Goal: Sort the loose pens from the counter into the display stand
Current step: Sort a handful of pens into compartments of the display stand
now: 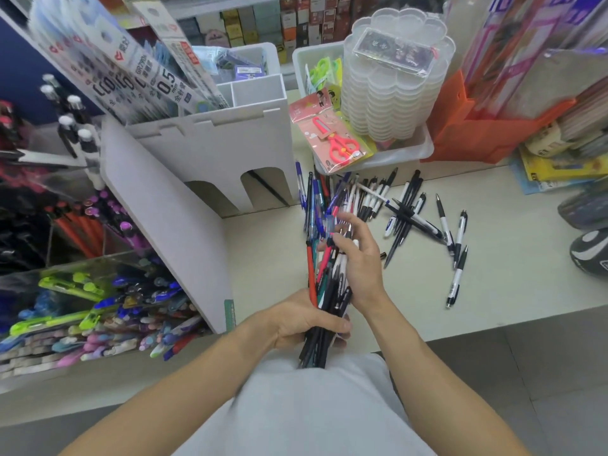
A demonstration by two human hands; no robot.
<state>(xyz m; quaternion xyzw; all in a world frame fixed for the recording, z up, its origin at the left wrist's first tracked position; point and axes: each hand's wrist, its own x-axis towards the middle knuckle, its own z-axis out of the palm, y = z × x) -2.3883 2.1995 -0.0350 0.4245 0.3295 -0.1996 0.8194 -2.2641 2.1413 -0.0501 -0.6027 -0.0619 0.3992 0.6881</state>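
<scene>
My left hand (304, 320) grips the lower end of a thick bundle of pens (325, 278), black, red, blue and white, held upright over the counter's front edge. Higher up, my right hand (358, 258) wraps its curled fingers around the same bundle. Several loose black-and-white pens (424, 218) lie scattered on the cream counter (510, 258) to the right, and more blue and black ones (316, 195) lie behind the bundle. The white display stand (210, 149) rises at the left, with divided compartments (256, 90) on top.
An acrylic rack of coloured pens (98, 301) fills the lower left. Behind the loose pens sits a white tray (424, 149) with stacked clear containers (394, 87) and packaged red scissors (335, 143). An orange holder (477, 133) and stationery packs crowd the right.
</scene>
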